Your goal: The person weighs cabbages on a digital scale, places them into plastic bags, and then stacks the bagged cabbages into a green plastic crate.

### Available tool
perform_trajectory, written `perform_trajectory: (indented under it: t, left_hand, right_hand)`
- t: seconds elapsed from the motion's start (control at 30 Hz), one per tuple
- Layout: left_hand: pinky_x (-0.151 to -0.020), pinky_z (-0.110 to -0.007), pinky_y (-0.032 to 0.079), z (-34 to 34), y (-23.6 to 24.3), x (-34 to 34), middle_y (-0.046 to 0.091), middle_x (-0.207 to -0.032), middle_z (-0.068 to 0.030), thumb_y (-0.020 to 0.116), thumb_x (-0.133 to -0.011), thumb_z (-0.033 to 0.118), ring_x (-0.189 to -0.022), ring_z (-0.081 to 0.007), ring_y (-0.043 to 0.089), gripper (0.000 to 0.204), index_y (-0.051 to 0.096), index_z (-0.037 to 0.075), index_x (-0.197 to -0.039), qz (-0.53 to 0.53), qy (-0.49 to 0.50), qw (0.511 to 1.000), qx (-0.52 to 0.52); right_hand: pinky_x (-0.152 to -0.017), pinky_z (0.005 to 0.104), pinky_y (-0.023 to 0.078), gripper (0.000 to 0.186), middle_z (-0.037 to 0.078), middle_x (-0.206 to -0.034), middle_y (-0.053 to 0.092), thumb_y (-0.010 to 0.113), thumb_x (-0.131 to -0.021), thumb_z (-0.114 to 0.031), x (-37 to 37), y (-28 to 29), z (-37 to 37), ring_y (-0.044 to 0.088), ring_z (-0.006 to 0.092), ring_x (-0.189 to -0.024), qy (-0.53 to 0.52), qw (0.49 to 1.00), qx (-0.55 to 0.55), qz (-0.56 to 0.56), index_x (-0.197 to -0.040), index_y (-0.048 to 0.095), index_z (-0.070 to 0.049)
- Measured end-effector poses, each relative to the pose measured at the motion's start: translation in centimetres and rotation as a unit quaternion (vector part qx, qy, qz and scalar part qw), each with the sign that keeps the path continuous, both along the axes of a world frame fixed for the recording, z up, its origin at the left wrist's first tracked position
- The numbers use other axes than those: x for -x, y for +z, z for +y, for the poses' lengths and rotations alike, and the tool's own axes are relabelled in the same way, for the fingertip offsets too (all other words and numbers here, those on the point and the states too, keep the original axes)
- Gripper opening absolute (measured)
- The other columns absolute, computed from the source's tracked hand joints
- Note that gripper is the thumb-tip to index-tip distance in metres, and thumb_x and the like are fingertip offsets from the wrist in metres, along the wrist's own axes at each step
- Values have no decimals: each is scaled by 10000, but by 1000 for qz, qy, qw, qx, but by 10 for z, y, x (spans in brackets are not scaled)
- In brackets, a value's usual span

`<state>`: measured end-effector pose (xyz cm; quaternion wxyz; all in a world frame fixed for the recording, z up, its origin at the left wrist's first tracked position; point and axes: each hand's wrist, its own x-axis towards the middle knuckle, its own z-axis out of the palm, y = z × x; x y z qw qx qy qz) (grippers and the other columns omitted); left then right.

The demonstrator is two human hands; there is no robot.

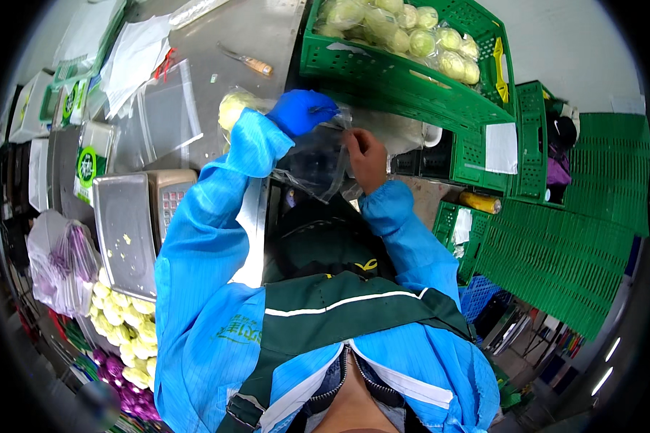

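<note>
Between my hands hangs a clear plastic bag (316, 160), with nothing visible inside it. My left hand (302, 112), in a blue glove, is closed at the bag's upper left edge. My bare right hand (366, 154) pinches the bag's right edge between thumb and fingers. A pale green cabbage (235, 107) lies on the metal table just beyond my left sleeve, partly hidden by it. Farther off on the table rests a knife (245, 59) with a wooden handle.
A green crate (383, 72) of bagged cabbages stands ahead on the right. Flat clear bags (155, 119) lie on the table at left, near a scale (126, 231) with a metal pan. Loose cabbages (123, 321) are piled below the scale. Green crates (556, 245) are stacked at right.
</note>
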<state>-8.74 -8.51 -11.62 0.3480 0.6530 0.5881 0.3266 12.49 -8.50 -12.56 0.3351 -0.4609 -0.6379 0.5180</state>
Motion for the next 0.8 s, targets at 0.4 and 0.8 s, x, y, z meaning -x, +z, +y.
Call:
perform_trajectory:
  t: [0.4,0.8]
  left_hand:
    - [-846,-330,510,-20,-17,-3,687,-1028,-160,653,-875,80,-972,-209,653,233,670,9,-1096,-212,-1,977,-23]
    - [-759,-325,531,-48,20,-5,694,-963,-142,616,-892,59,-850,-216,669,168,681,-13,-1029,-233,21,971,-47]
  right_hand:
    - [-671,427,508,171,121,-919,652,618,-856,-166,38,39,3,638,339,-785,-25,944,-261,-199,-996,655,-76]
    - [-645,431,509,273,202,-714,663,649,-776,-257,-57,-81,45,659,339,-669,-79,974,-20,-211,-806,697,10]
